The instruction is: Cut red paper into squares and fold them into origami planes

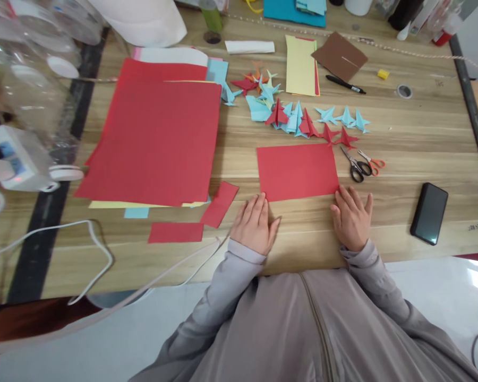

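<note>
A red rectangular sheet of paper [298, 172] lies flat on the wooden table, slightly tilted. My left hand [253, 224] rests flat at its near left corner, fingers stretched out and the tips at the corner. At the near right corner, my right hand [352, 216] lies palm down with fingers extended, the tips by the paper's edge. Neither hand grips anything. Just beyond my right hand are black-handled scissors [357, 168] and a smaller orange-handled pair [374, 163]. Two red paper strips [176, 232] lie left of my left hand.
A stack of large red sheets [155, 143] covers the left side. Folded red and blue paper cranes [276, 113] cluster beyond the sheet, near yellow paper slips [300, 66] and a black pen [346, 84]. A phone [429, 213] lies far right. A white cable [90, 228] crosses the left front.
</note>
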A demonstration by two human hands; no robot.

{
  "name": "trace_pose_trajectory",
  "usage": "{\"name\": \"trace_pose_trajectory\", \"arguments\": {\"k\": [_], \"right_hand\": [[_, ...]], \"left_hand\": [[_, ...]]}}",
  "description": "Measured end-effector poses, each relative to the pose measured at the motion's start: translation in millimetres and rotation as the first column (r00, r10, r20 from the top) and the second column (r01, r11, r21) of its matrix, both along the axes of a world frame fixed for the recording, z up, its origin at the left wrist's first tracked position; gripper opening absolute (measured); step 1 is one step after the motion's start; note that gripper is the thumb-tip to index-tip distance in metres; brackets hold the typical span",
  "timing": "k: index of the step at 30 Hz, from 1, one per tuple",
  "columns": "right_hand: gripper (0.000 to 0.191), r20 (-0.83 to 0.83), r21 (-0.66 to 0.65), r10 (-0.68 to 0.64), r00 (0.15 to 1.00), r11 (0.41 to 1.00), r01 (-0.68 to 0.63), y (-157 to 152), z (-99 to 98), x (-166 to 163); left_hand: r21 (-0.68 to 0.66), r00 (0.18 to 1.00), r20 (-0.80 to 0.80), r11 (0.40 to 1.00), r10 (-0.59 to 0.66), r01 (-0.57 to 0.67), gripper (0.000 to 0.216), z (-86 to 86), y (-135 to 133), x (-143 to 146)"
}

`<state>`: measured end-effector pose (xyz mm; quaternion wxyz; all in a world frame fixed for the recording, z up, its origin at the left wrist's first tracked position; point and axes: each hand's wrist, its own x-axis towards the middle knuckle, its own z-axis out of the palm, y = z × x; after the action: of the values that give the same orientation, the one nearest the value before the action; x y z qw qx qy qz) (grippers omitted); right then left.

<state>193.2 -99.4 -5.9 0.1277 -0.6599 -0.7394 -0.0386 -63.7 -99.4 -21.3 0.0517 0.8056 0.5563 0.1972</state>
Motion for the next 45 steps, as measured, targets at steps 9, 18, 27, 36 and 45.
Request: {"name": "trace_pose_trajectory", "arguments": {"k": [9, 18, 27, 36, 45], "right_hand": [[0.038, -0.059, -0.157, 0.218, 0.974, 0.962, -0.225, 5, 6.3, -49], [0.037, -0.037, -0.090, 0.206, 0.978, 0.974, -0.208, 3, 6.2, -50], [0.032, -0.083, -0.048, 0.179, 0.980, 0.982, -0.183, 3, 3.5, -38], [0.032, -0.062, -0.056, 0.314, 0.947, 0.947, -0.318, 23, 6.2, -49], [0.022, 0.086, -0.082, 0.386, 0.918, 0.922, -0.380, 42, 7.3, -50]], "left_hand": [[-0.157, 0.981, -0.074, 0.974, -0.178, 0.165, 0.056, 11.2, 13, 59], [-0.108, 0.989, -0.112, 0.991, -0.092, 0.080, 0.052, 13.6, 6, 64], [-0.027, 0.993, -0.110, 0.998, -0.051, 0.048, 0.048, 7.4, 14, 22], [-0.008, 0.972, -0.134, 0.981, -0.193, 0.194, 0.038, 3.3, 51, 22], [0.031, 0.864, -0.325, 0.909, -0.384, 0.416, 0.029, 13.5, 65, 22]]}}
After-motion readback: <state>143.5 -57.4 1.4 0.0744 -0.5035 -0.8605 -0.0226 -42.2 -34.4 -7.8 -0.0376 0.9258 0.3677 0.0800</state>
